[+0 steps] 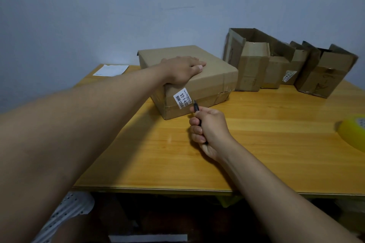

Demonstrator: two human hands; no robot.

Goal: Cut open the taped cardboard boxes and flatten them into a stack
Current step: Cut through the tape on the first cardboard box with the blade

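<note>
A shut, taped cardboard box with a white barcode label on its near side lies on the wooden table. My left hand rests flat on the box's top, fingers straight, pressing it down. My right hand grips a dark utility knife in a fist. The blade tip points at the box's near side, just right of the label, close to the tape seam.
Several opened cardboard boxes stand in a row along the wall at the back right. A roll of yellowish tape lies at the right edge. A white sheet of paper lies at the table's far left corner.
</note>
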